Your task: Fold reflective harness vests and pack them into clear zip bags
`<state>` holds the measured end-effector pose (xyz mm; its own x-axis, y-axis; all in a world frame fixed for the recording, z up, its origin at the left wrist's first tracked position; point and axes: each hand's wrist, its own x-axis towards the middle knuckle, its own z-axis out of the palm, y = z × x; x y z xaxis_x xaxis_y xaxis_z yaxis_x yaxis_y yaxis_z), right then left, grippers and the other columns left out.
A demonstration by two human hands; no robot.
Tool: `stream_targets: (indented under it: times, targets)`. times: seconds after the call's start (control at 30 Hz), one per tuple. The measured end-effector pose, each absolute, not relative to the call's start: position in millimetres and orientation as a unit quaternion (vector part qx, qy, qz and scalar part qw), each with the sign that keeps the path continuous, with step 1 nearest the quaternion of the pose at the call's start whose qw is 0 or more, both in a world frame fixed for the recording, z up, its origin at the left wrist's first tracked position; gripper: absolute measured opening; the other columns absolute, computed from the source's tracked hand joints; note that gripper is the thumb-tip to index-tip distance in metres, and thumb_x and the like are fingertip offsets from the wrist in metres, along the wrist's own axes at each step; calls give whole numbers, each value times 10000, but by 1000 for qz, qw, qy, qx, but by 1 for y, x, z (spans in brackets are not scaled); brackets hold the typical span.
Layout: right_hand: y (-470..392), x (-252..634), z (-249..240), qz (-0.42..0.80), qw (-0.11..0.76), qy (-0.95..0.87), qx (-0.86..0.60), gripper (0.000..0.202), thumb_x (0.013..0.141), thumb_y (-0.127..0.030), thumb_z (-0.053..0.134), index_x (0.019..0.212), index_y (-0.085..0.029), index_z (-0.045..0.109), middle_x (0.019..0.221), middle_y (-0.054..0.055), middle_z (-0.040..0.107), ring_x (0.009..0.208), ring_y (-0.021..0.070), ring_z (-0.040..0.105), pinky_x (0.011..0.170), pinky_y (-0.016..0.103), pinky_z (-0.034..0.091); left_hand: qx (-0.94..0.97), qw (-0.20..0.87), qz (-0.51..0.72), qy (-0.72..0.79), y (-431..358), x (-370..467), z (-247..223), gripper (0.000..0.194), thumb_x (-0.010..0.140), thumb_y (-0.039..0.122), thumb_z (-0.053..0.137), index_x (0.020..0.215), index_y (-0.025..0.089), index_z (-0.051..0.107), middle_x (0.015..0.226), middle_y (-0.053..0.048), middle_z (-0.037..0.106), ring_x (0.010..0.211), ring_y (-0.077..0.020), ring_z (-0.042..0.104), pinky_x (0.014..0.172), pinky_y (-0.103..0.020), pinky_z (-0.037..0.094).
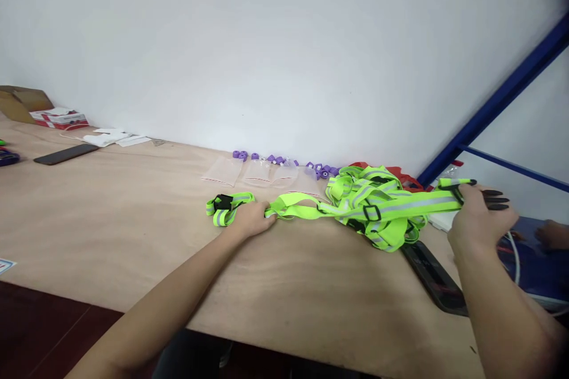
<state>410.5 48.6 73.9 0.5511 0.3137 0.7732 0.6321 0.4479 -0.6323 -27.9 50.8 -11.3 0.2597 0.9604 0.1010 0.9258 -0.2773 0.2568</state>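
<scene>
A neon yellow-green reflective strap (413, 206) with grey stripes and black plastic fittings stretches between my hands. My left hand (254, 218) is closed around its left part on the table; a black buckle (222, 202) lies just beyond the fingers. At the right, my right hand (482, 219) grips the raised other end, near a black fitting, with some fingers stretched out. Under and behind the taut strap lies a tangled heap of similar straps (386, 240), with a black slider (372, 213) in front of it.
Clear plastic zip bags (223, 172) and several small purple pieces (324, 172) lie along the wall. A black phone (435, 278) rests near my right forearm. Far left are a dark flat bar (66, 154), papers (109, 137) and boxes (26, 103). A blue metal frame (502, 95) slants at the right. Another person's hand (552, 233) shows there.
</scene>
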Motion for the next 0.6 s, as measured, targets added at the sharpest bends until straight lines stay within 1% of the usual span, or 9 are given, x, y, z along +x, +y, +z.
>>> stream_targets:
  times: [0.07,0.13,0.17,0.23,0.3,0.4,0.5,0.6]
  targets:
    - [31,386,77,-68,740,-429,-514,296,693,-482,723,679,-263,524,763,65,594,770,296,618,758,523,517,796,67,126,588,49,-26,-13,394,887,486,484,1033,183,691,958,-135,727,911,-332,688,721,-388,507]
    - [17,356,80,-41,682,-526,-506,259,699,-443,740,716,-219,611,850,67,650,858,268,636,849,477,512,809,60,134,570,47,-26,-15,348,871,438,518,1050,192,688,1069,-127,703,997,-320,666,772,-387,514]
    - [13,341,80,-53,655,-554,-511,245,700,-435,755,726,-219,643,876,71,661,859,256,629,847,454,508,817,56,142,556,46,-26,-15,332,866,424,534,1054,199,690,1119,-120,686,1031,-313,652,807,-389,515]
    - [8,317,78,-39,629,-581,-515,242,720,-447,767,756,-226,677,850,55,651,790,224,606,770,404,508,832,45,176,525,45,-27,-16,314,861,422,563,1052,214,700,1187,-108,657,1065,-307,629,879,-411,506]
    - [9,299,72,46,624,-590,-510,255,717,-456,770,761,-221,680,751,17,625,684,191,575,667,351,489,839,36,229,492,45,-29,-16,294,864,422,583,1050,229,704,1247,-98,632,1092,-308,610,940,-445,485]
    - [15,278,55,235,634,-561,-478,264,686,-440,771,748,-214,649,657,-19,592,584,157,542,568,296,447,840,25,309,445,43,-29,-12,263,888,378,576,1081,239,687,1318,-90,603,1187,-303,563,1002,-467,447]
    - [20,257,35,382,621,-522,-443,262,665,-429,747,733,-220,605,663,-12,611,570,168,566,543,296,458,851,30,361,382,36,-25,-8,238,908,308,543,1087,228,679,1322,-97,612,1224,-269,548,1036,-438,428]
    - [20,238,18,437,600,-520,-423,264,665,-446,712,721,-224,580,681,9,642,597,204,606,563,333,500,876,60,355,322,24,-15,-5,209,908,287,544,1017,233,714,1382,-89,592,1269,-257,530,1081,-422,400]
